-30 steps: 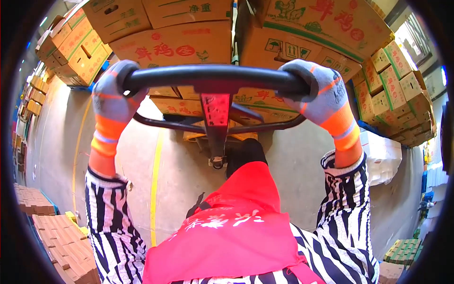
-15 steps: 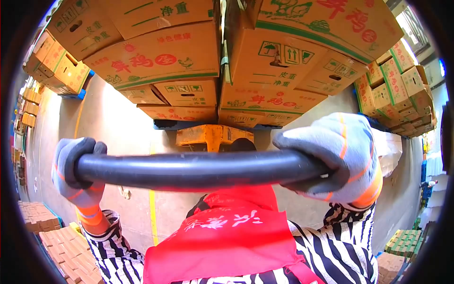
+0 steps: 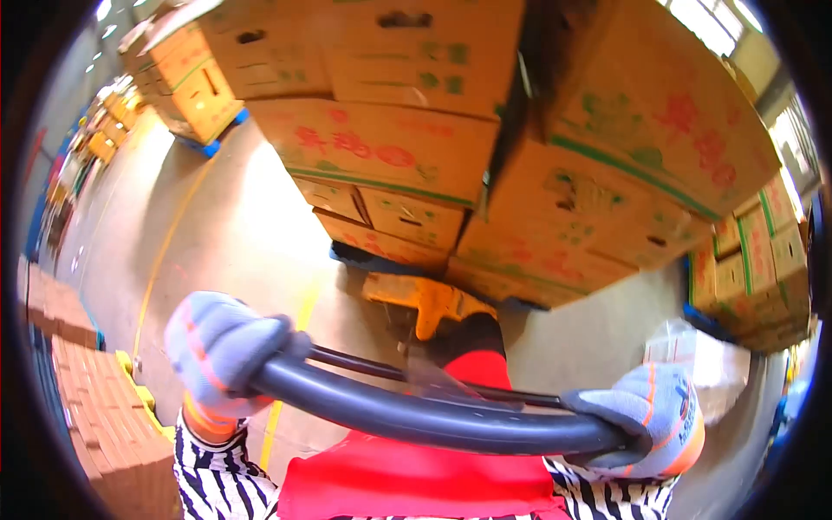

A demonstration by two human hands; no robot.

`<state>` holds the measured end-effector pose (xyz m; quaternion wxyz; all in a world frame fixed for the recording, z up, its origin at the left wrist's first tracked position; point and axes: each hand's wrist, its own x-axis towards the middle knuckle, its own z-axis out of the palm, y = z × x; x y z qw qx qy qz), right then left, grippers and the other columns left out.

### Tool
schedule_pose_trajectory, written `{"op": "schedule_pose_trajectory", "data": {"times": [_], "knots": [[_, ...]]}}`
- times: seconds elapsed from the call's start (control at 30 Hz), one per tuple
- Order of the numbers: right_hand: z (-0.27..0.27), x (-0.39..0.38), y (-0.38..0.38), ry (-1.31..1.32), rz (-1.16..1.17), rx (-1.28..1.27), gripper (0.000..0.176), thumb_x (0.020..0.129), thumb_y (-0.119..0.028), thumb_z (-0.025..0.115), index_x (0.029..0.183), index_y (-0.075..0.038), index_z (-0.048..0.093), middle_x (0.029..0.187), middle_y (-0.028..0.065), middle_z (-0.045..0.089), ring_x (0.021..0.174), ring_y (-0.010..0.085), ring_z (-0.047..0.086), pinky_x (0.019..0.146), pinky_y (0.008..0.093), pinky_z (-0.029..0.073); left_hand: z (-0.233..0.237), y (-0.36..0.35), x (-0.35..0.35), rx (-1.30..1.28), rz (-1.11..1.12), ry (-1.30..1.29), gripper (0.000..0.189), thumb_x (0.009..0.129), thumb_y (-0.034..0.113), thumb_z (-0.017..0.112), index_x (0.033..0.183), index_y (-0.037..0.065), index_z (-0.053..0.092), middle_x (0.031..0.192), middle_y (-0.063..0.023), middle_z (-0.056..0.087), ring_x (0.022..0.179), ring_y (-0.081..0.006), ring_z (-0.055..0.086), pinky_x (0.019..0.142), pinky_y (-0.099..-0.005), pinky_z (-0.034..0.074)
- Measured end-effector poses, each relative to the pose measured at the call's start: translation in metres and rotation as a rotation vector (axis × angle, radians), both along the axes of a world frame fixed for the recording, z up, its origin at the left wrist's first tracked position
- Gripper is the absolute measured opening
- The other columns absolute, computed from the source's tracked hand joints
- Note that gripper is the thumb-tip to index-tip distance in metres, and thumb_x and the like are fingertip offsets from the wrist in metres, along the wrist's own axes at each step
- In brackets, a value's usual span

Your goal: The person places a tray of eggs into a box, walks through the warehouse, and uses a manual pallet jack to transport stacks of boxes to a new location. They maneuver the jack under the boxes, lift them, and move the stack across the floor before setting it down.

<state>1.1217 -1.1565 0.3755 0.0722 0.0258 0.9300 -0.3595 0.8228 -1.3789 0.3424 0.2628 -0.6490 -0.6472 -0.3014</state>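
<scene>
My left hand (image 3: 218, 345) in a grey and orange glove grips the left end of a black pallet jack handle (image 3: 416, 414). At the handle's right end my right hand (image 3: 650, 418), gloved the same way, is closed around it. The handle slants down to the right, close to my red vest (image 3: 407, 477). Beyond it the yellow jack body (image 3: 422, 299) sits under a tall stack of brown cardboard boxes (image 3: 407, 147) printed with red characters and green stripes.
More box stacks stand at the far left (image 3: 186, 74) and at the right (image 3: 754, 260). Stacked brown trays (image 3: 82, 381) fill the lower left. A yellow line (image 3: 160, 260) runs along the grey concrete floor. White packages (image 3: 693, 355) lie at the right.
The handle has come down and toward my body, tilting lower on the right. The view has swung left and up, and the box stack looms closer. Both hands keep their grip.
</scene>
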Motion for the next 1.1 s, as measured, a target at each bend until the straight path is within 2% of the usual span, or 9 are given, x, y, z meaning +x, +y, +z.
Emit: {"op": "schedule_pose_trajectory", "data": {"times": [0.13,0.37,0.4,0.57,0.77,0.87,0.9,0.97,1.1], "knots": [[-0.02,0.015,0.008,-0.331,-0.097,-0.497,0.035,0.074,-0.012,0.071,0.105,-0.004,0.057,0.073,0.0041,0.058,0.063,0.0162,0.058,0.059,0.0265,0.044,-0.002,-0.001,0.002,0.005,0.009,0.007,0.029,0.055,0.013,0.081,0.075,0.009,0.061,0.057,-0.0002,0.05,0.049,-0.018,0.048,0.046,-0.0298,0.038],[0.033,-0.014,-0.017,-0.082,-0.121,0.185,0.055,0.068,-0.023,0.079,0.115,-0.004,0.058,0.074,0.0094,0.067,0.063,0.0233,0.066,0.059,0.0269,0.049,-0.005,-0.008,-0.001,-0.004,-0.025,-0.009,0.025,0.059,0.018,0.079,0.076,0.01,0.062,0.058,-0.0008,0.051,0.049,-0.0182,0.048,0.046,-0.0304,0.036],[0.033,-0.015,-0.019,-0.124,-0.17,0.129,0.051,0.073,-0.036,0.073,0.114,-0.009,0.059,0.075,0.0069,0.064,0.065,0.0218,0.062,0.06,0.0282,0.048,-0.006,-0.008,-0.002,-0.007,-0.03,-0.011,0.024,0.06,0.018,0.079,0.076,0.011,0.063,0.058,-0.0011,0.051,0.049,-0.0183,0.048,0.047,-0.0307,0.036],[0.044,-0.021,-0.025,-0.206,-0.166,0.171,0.051,0.071,-0.029,0.074,0.117,-0.014,0.059,0.081,0.006,0.067,0.068,0.0166,0.063,0.064,0.027,0.046,0.001,-0.016,0.003,-0.144,0.068,-0.015,0.036,0.047,0.021,0.075,0.08,0.012,0.063,0.069,-0.0033,0.058,0.061,-0.0245,0.055,0.055,-0.036,0.043],[0.024,-0.014,-0.013,-0.138,-0.136,0.017,0.044,0.074,-0.03,0.072,0.114,-0.014,0.061,0.078,0.0052,0.065,0.068,0.0142,0.059,0.063,0.0287,0.045,0.024,-0.007,0.006,-0.383,0.031,-0.069,0.024,0.055,0.022,0.076,0.07,0.013,0.06,0.064,-0.0075,0.057,0.06,-0.0289,0.058,0.055,-0.0376,0.045],[0.013,-0.009,-0.011,-0.079,-0.167,-0.043,0.041,0.071,-0.026,0.071,0.109,-0.012,0.062,0.079,0.0045,0.065,0.069,0.0135,0.059,0.065,0.0282,0.046,0.053,0.007,0.002,-0.878,-0.07,-0.281,0.025,0.063,0.03,0.077,0.077,0.01,0.069,0.064,-0.0075,0.062,0.059,-0.0217,0.06,0.057,-0.0307,0.046],[0.004,-0.008,-0.013,-0.107,-0.258,-0.09,0.042,0.067,-0.024,0.07,0.106,-0.011,0.063,0.078,0.0048,0.064,0.069,0.0146,0.059,0.065,0.0287,0.046,0.059,0.012,0.0,-1.008,-0.073,-0.423,0.03,0.064,0.029,0.078,0.085,0.009,0.071,0.066,-0.0047,0.065,0.061,-0.0124,0.06,0.058,-0.0254,0.046],[0.003,-0.003,-0.017,0.122,-0.253,-0.015,0.037,0.062,-0.02,0.066,0.097,-0.01,0.064,0.073,0.006,0.062,0.069,0.0175,0.059,0.063,0.0317,0.046,0.055,0.014,-0.005,-1.035,-0.156,-0.661,0.027,0.064,0.02,0.079,0.084,0.006,0.07,0.065,-0.0013,0.064,0.061,-0.0068,0.058,0.058,-0.0228,0.046],[-0.01,0.009,-0.043,0.102,-0.363,0.049,0.031,0.059,-0.022,0.071,0.085,-0.008,0.064,0.072,0.0101,0.063,0.067,0.0248,0.06,0.06,0.0365,0.046,0.042,-0.005,0.005,-1.064,-0.217,-0.755,0.021,0.065,0.017,0.076,0.078,0.002,0.07,0.062,-0.0027,0.064,0.054,-0.0069,0.056,0.052,-0.022,0.044]]}}
